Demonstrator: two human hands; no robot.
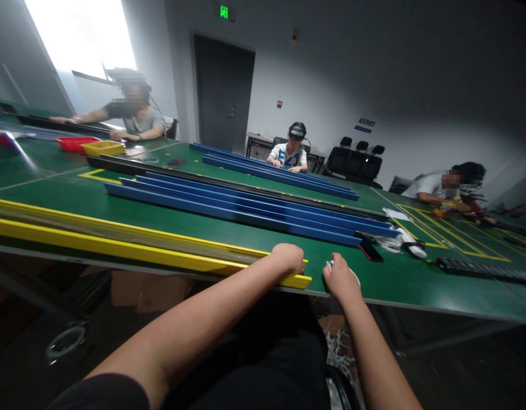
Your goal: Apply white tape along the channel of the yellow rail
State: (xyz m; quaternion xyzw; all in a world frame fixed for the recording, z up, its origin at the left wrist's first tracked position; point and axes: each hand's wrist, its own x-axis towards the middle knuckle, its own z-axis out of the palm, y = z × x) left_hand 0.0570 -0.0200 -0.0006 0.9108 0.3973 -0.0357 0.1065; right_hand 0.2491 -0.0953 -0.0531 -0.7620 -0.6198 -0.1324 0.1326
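Yellow channel (149, 254) along near edge of bench (399, 285), long axis toward nine o'clock. Left hand (289, 259), nearer, curled at its three-o'clock end; grip hidden, cannot tell. Right hand (342, 280), just beyond, clasps white round item (355, 275).

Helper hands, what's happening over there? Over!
Left hand at right end of long yellow channel. Right hand by white round-edged object; grip unclear. Long blue channels beyond, touching neither hand.
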